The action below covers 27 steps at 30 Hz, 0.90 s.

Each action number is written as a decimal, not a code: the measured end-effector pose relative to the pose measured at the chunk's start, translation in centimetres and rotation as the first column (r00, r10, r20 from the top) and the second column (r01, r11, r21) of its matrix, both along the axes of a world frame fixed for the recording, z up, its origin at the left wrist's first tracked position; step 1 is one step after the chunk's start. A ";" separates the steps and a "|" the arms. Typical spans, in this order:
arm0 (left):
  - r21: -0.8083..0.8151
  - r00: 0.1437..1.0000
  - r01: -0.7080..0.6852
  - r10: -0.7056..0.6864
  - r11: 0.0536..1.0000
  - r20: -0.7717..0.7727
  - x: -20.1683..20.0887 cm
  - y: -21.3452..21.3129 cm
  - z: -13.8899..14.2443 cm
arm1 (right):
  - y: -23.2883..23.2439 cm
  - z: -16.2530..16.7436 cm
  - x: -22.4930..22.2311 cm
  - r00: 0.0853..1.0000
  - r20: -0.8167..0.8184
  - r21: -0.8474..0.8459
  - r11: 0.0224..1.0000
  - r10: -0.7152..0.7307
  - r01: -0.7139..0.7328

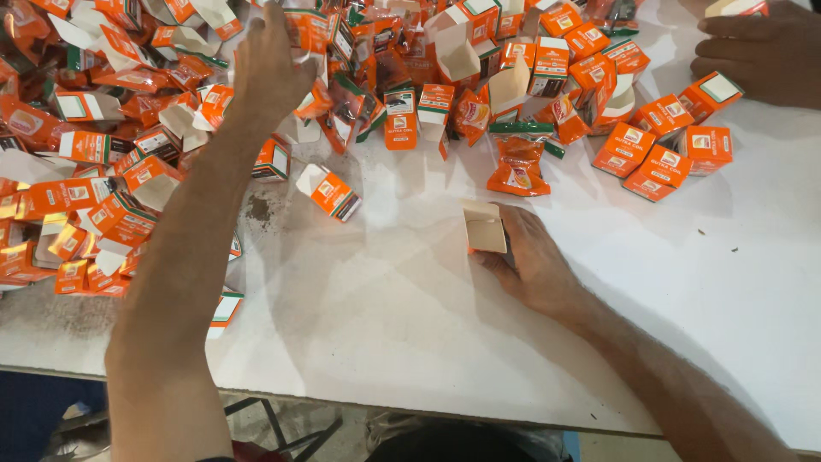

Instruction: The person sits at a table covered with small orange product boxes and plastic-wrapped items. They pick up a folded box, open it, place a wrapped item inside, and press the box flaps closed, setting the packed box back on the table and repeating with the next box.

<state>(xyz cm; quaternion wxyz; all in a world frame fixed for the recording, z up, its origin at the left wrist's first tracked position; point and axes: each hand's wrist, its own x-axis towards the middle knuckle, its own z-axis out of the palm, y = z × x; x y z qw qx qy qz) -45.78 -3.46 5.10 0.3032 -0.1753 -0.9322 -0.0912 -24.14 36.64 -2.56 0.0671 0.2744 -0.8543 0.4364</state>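
White surface (410, 325) seen from above, its far half covered by a loose heap of small orange cartons (128, 154), many with flaps standing open and so apparently unfilled, mixed with orange sachets (518, 167) that lie just beside them; a bare working area is left nearest the person. At the far right, a neater cluster of closed cartons (663, 145) sits apart from the heap, near a co-worker's hand (757, 56) resting on the surface. The person's left hand (269, 64) is stretched deep into the heap, fingers curled down among the cartons; whether it has closed on one cannot be told, since the back of the hand hides the fingertips. The right hand (534, 261) rests on the bare area and grips a single open carton (485, 227), mouth tilted up and flap raised, held steady at its lower end so that the opening faces the person and stays clear of the heap
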 end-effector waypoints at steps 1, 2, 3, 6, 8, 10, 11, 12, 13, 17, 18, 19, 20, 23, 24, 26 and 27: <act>0.007 0.997 -0.019 0.019 1.000 0.073 0.7 0.4 -0.7 | 0.1 0.0 0.1 1.000 -0.004 0.007 1.000 0.000 0.000; 0.010 0.989 -0.038 0.036 0.999 0.144 1.6 0.8 -1.1 | 0.1 0.1 0.1 1.000 -0.010 0.011 1.000 -0.001 0.001; 0.011 0.974 -0.059 0.056 0.998 0.219 2.6 1.0 -1.4 | 0.1 0.0 0.2 1.000 -0.011 0.014 1.000 0.000 0.000; -0.091 0.962 -0.028 0.052 0.995 0.268 6.7 1.1 -1.2 | 0.2 0.0 0.2 1.000 -0.026 0.033 0.999 -0.005 0.006; -0.041 0.990 0.021 -0.015 0.999 0.139 9.7 1.9 -1.1 | 0.2 0.0 0.1 1.000 -0.021 0.038 0.999 0.004 -0.004; -0.020 0.984 0.139 -0.136 0.990 0.111 13.3 3.3 -1.7 | 0.1 0.1 0.2 1.000 -0.014 0.043 0.999 -0.005 0.006; -0.018 0.966 0.218 -0.214 0.976 0.144 15.3 4.7 -2.6 | 0.1 0.1 0.2 1.000 -0.017 0.045 0.999 -0.009 0.010; 0.047 0.936 0.268 -0.271 0.962 0.223 17.2 5.9 -3.5 | 0.0 0.2 0.2 1.000 -0.021 0.048 0.999 -0.012 0.013; 0.120 0.898 0.304 -0.327 0.945 0.296 19.1 7.1 -4.5 | 0.0 0.3 0.3 1.000 -0.020 0.031 1.000 -0.001 0.002; -0.020 0.883 0.339 -0.311 0.941 0.350 22.5 7.7 -5.8 | 0.1 0.6 0.5 1.000 -0.001 0.021 1.000 0.005 -0.005; -0.073 0.881 0.359 -0.312 0.931 0.355 22.7 7.0 -5.4 | 0.1 0.6 0.5 1.000 0.008 0.033 0.999 0.000 -0.001; -0.082 0.910 0.323 -0.285 0.943 0.302 22.6 5.9 -4.6 | 0.1 0.6 0.5 1.000 0.008 0.033 0.999 -0.003 0.003; -0.089 0.935 0.285 -0.256 0.954 0.247 22.1 4.4 -3.5 | 0.1 0.5 0.5 1.000 0.008 0.032 0.999 -0.004 0.004; -0.327 0.982 -0.144 0.094 0.934 -0.166 20.3 -0.2 0.1 | 0.0 0.4 0.4 1.000 0.011 0.039 0.999 -0.010 0.010; -0.491 0.871 -0.440 0.223 0.752 -0.439 19.7 -1.7 1.2 | 0.0 0.3 0.3 1.000 0.012 0.042 0.999 -0.012 0.012; -0.262 0.980 -0.199 0.186 0.944 -0.074 18.5 -2.9 1.6 | 0.0 0.2 0.3 1.000 0.011 0.047 0.999 -0.005 0.004; -0.100 0.989 -0.098 0.108 0.990 0.101 18.0 -3.1 1.3 | 0.0 0.1 0.3 1.000 0.009 0.050 0.999 -0.004 0.004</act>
